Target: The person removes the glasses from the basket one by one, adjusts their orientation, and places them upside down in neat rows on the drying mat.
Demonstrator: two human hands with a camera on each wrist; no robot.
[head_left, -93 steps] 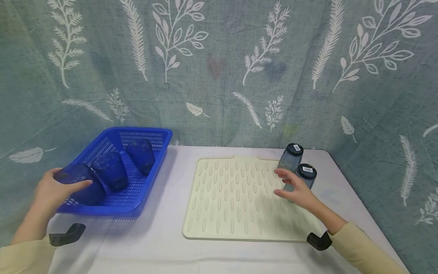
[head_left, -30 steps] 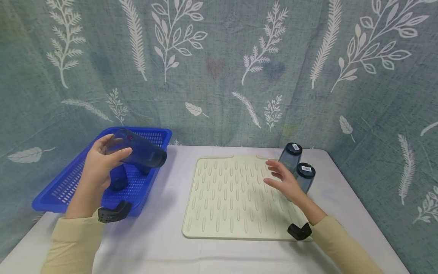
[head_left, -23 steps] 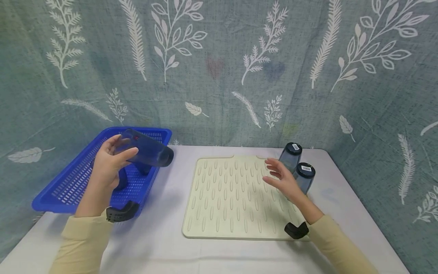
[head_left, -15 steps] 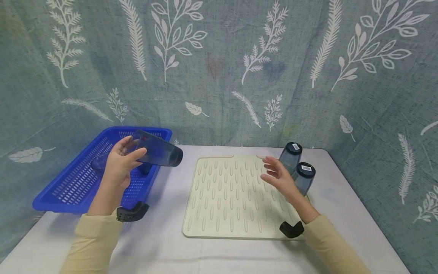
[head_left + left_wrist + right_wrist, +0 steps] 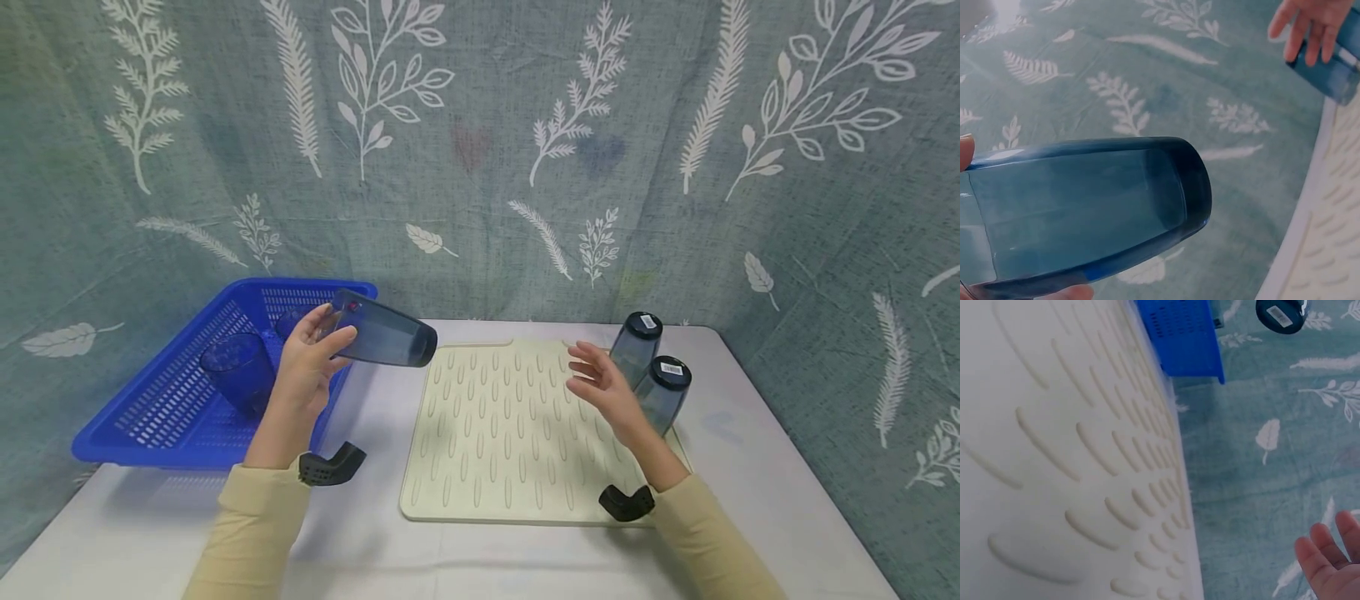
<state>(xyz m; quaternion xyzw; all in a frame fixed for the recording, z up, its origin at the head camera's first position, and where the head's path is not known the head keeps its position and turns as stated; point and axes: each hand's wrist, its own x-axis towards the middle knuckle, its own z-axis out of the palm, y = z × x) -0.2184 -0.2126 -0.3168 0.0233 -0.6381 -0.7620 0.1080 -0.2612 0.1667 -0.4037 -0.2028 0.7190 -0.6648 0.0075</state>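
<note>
My left hand (image 5: 306, 360) grips a blue-tinted drinking glass (image 5: 390, 333) near its rim. The glass is tipped on its side in the air, its thick dark base pointing right, between the basket and the mat. In the left wrist view the glass (image 5: 1085, 212) fills the lower left, with fingertips at its rim end. Over the right part of the cream ridged drying mat (image 5: 487, 433), my right hand (image 5: 607, 392) hovers with fingers loosely bent and holds nothing. Beside it two similar glasses stand upside down, a rear glass (image 5: 636, 342) and a front glass (image 5: 663, 392), with labels on their bases.
A blue plastic basket (image 5: 157, 417) stands at the left with a glass (image 5: 240, 375) lying in it and another glass (image 5: 291, 321) partly hidden behind my left hand. A white cloth covers the table (image 5: 420, 558). A leaf-patterned curtain (image 5: 480, 208) hangs behind.
My left hand has lifted a glass out of the basket and carried it right, to the mat's left edge. My right hand has drifted slightly left. The two upside-down glasses have not moved.
</note>
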